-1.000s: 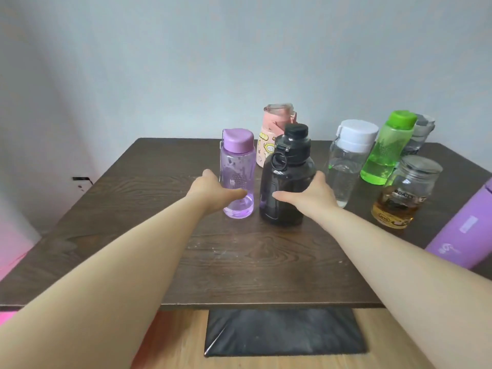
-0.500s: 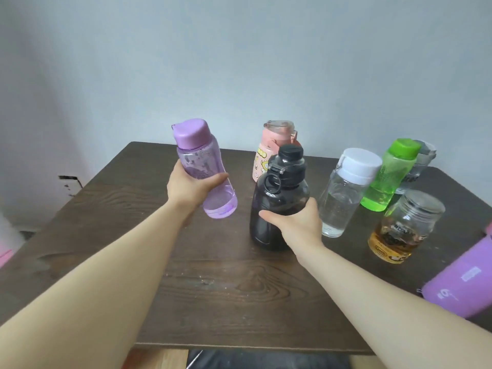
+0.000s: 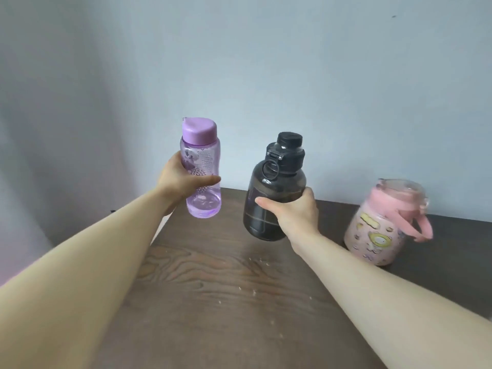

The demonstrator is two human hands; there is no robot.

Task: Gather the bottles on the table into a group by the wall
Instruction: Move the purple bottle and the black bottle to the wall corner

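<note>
Both bottles are up off the table [image 3: 213,302] now. Half a second ago I saw the black bottle [image 3: 274,198] standing on the wood with only the purple bottle [image 3: 202,166] lifted and tilted; now I've got 2 in the air, both close to upright, and they've travelled toward the far edge by the wall [image 3: 239,62]. The view has swung left too, so the clear, green and glass containers on the right have dropped out of sight.

Left hand [image 3: 181,179] is wrapped around the purple bottle's middle, thumb across the front, the other fingers hidden behind it, cap and base both showing clear of the grip. Right hand [image 3: 295,211] is closed on the black bottle's right side at mid-height, thumb pointing left across the front, the cap and ring loop above it.

The pink bottle [image 3: 378,230] stands on the table near the far edge, right of the black one, blurred, its strap hanging to the right.

Dark wood-grain table with pale crumbs scattered across it, plain pale blue-grey wall behind.
</note>
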